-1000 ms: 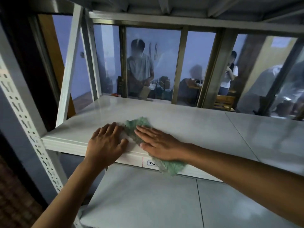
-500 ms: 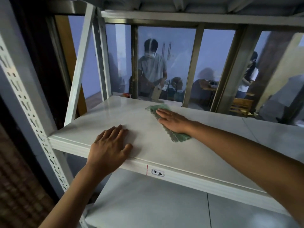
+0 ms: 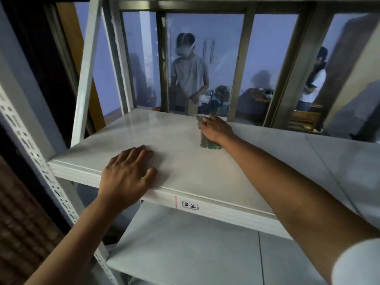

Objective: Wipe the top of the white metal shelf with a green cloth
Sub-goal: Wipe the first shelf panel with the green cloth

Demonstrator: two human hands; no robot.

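Note:
The white metal shelf point(image 3: 181, 163) fills the middle of the view, its glossy top lit from the window behind. My right hand point(image 3: 216, 130) lies flat near the shelf's far edge and presses down the green cloth point(image 3: 203, 138), which shows as a narrow strip along the hand's left side and under the wrist. My left hand point(image 3: 127, 173) rests palm down on the front edge of the shelf, fingers spread, holding nothing.
A perforated white upright point(image 3: 35, 159) runs down the left side. A lower shelf point(image 3: 185, 249) sits beneath. A label reading 3-2 point(image 3: 190, 205) is on the front lip. Behind the window frame point(image 3: 239, 64), people stand in another room.
My right hand has pushed the green cloth from the shelf's front edge across to its far edge. The left hand has stayed planted on the front edge.

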